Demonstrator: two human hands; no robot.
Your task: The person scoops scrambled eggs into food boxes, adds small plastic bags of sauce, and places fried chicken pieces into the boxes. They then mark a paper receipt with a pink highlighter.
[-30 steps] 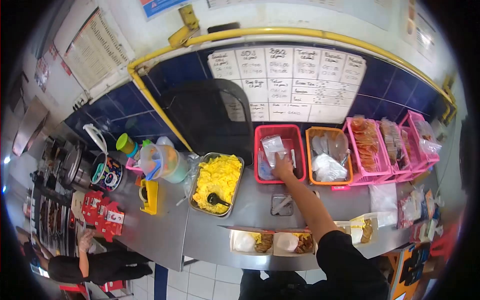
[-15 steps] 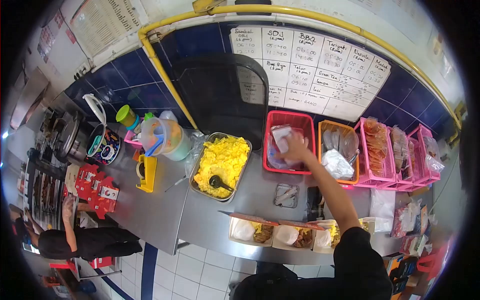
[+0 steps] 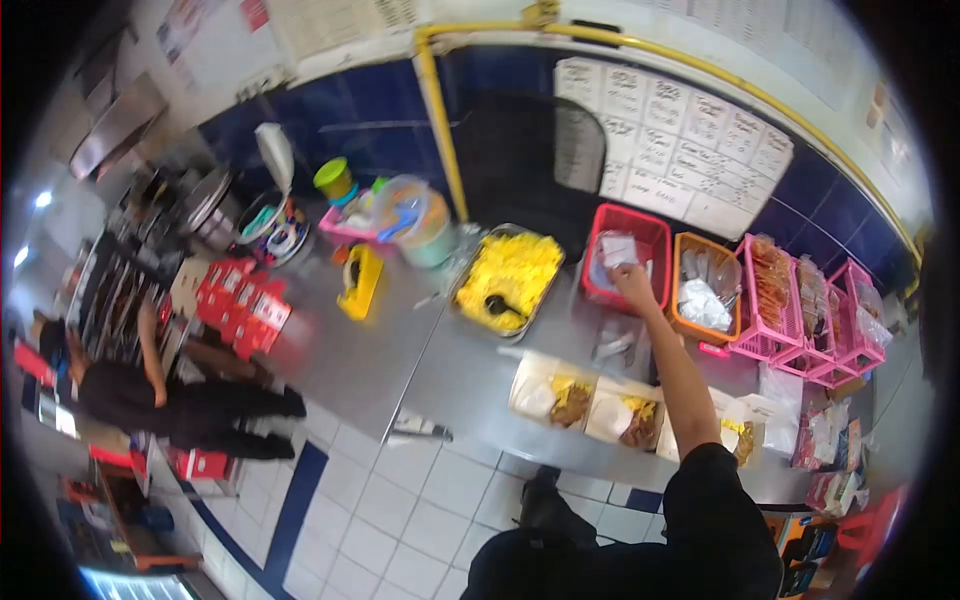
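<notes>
My right hand [image 3: 631,286] reaches into a red basket [image 3: 664,218] at the back of the counter. Its fingers are closed at the lower edge of a small white packet [image 3: 617,248], which they seem to pinch. My left hand is out of view. A row of open food boxes [image 3: 588,437] stands along the front edge, partly behind my forearm. The boxes that show hold white rice [image 3: 536,397], yellow egg and browned meat [image 3: 571,404]. Left of the basket, a metal tray [image 3: 477,322] is filled with scrambled egg [image 3: 513,268], with a black scoop [image 3: 497,304] in it.
An orange basket [image 3: 738,322] of wrapped items and pink baskets [image 3: 765,338] of packets stand right of the red one. Leftward are a lidded jug [image 3: 432,240], a yellow tape dispenser [image 3: 360,285] and red cartons [image 3: 240,305]. A co-worker [image 3: 160,400] in black stands at far left.
The view has swung left, shifting everything rightward and blurring it. My right hand's fingers, spread over the packets before, are now drawn together at the basket's front part.
</notes>
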